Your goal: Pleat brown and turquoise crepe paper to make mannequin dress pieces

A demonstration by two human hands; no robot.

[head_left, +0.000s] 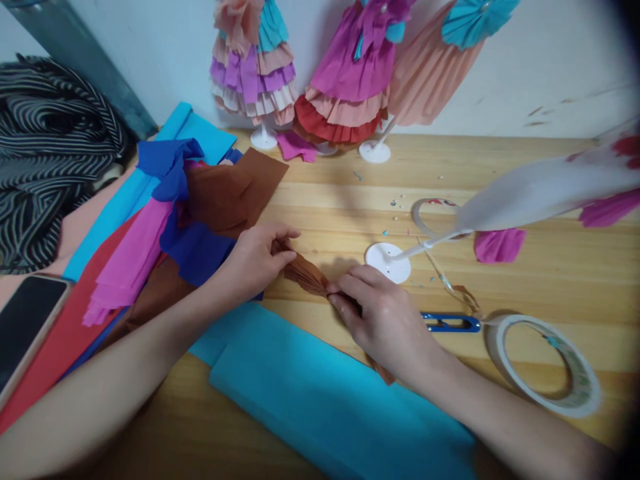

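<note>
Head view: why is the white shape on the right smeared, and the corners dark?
In the head view the tilted white doll form looks out of focus, probably too near the lens; the right corners darken, likely the lens edge; the left hand and right hand pinching pleated brown paper are sharp, in soft light.

Folded paper (306,275) at centre, sheet pile (150,253) left of it, snips (450,323) and tape roll (583,393) right, seemingly dressed figures (350,73) behind.

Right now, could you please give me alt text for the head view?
The left hand and right hand pinch a gathered brown paper strip over a wooden table; turquoise paper lies nearer, a tape roll to the right.
</note>
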